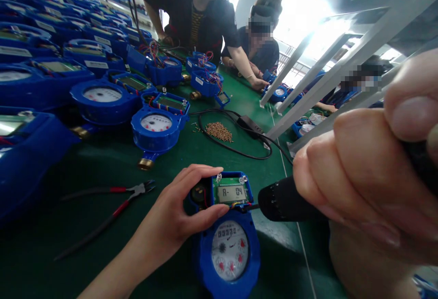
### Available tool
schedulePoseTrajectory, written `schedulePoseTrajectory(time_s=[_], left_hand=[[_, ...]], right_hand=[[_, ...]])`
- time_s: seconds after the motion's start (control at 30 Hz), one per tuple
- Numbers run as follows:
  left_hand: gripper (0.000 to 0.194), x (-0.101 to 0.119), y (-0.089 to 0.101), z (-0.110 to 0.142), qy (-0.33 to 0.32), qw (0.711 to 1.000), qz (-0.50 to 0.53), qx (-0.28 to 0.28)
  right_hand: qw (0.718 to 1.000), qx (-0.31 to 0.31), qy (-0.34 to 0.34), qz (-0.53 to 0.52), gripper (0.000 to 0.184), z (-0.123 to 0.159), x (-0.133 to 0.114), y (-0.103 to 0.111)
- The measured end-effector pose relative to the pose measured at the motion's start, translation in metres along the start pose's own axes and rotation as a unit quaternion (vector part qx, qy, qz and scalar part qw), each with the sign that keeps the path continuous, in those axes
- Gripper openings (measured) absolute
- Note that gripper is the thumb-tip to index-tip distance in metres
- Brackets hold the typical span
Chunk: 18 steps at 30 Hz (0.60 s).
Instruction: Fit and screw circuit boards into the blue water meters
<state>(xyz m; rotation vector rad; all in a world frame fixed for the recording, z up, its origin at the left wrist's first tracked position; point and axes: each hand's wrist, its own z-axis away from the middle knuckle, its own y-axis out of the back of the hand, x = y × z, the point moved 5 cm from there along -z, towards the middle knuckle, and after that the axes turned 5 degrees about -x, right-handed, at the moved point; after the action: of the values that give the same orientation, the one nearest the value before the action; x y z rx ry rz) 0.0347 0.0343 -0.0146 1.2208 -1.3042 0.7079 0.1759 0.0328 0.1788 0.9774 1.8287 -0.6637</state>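
A blue water meter (pixel 255 249) lies on the green table in front of me, its round dial facing up. Its small display (pixel 232 193) reads "A- 04" on a green circuit board. My left hand (pixel 185 203) grips the display housing, thumb at the lower edge and fingers along the top. In my right hand (pixel 356 167), fingers wrapped tight, is a black electric screwdriver (pixel 287 200). Its thin bit points left and reaches the lower right edge of the display housing, by some coloured wires. The exact contact of the tip cannot be made out.
Red-and-black handled cutters (pixel 119 208) lie to the left. Beyond the meter are a pile of small brass screws (pixel 219 131) and a black cable (pixel 251 157). Many blue meters (pixel 102 96) crowd the left side. A grey metal frame (pixel 328 75) rises at right. Co-workers (pixel 191 21) work opposite.
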Motion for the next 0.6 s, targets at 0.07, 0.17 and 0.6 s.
schedulePoseTrajectory(time_s=[0.07,0.17,0.6], left_hand=[[0.041,0.001,0.001,0.000,-0.002,1.000,-0.003,0.004],[0.041,0.002,0.001,0.000,-0.001,1.000,-0.006,0.003],[0.040,0.001,0.000,-0.001,0.000,1.000,-0.002,-0.005]], right_hand=[[0.999,-0.037,-0.022,-0.016,0.029,-0.001,0.000,0.001],[0.993,-0.116,-0.022,-0.022,0.034,0.000,-0.003,0.005],[0.997,0.045,0.045,0.046,0.038,0.013,0.003,-0.006]])
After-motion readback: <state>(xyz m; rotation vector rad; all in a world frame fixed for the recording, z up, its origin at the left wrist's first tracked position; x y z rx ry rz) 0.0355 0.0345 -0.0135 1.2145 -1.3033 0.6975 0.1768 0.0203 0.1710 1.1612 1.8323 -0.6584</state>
